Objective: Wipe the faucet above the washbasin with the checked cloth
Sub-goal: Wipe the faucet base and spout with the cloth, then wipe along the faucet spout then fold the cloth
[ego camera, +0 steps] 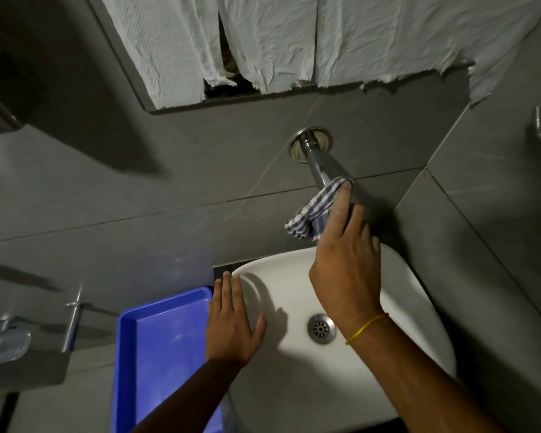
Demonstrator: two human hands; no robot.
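Count, as I read it from the head camera: one faucet (pixel 320 164), one checked cloth (pixel 314 214), one washbasin (pixel 419 307), one blue tray (pixel 166 345), two hands.

Faucet: a chrome spout, wall-mounted on a round flange above the washbasin. Its long axis runs out from the grey tiled wall toward me, the free end pointing down and to the right in frame. I see the flange and upper shaft; the outlet end is covered by cloth and fingers.

Cloth: blue-and-white check, bunched, wrapped against the spout's outer end, a loose fold hanging to the left below it.

Right hand (pixel 345 254): raised over the basin, fingers closed around the cloth and pressing it on the spout. A yellow band (pixel 367 328) sits on the wrist.

Left hand (pixel 231 320): flat, fingers spread, holding nothing, resting at the basin's left rim, just beside the tray.

Basin: white, one metal drain (pixel 321 328) at centre. Above the faucet, white paper sheets (pixel 263 42) cover a framed panel.
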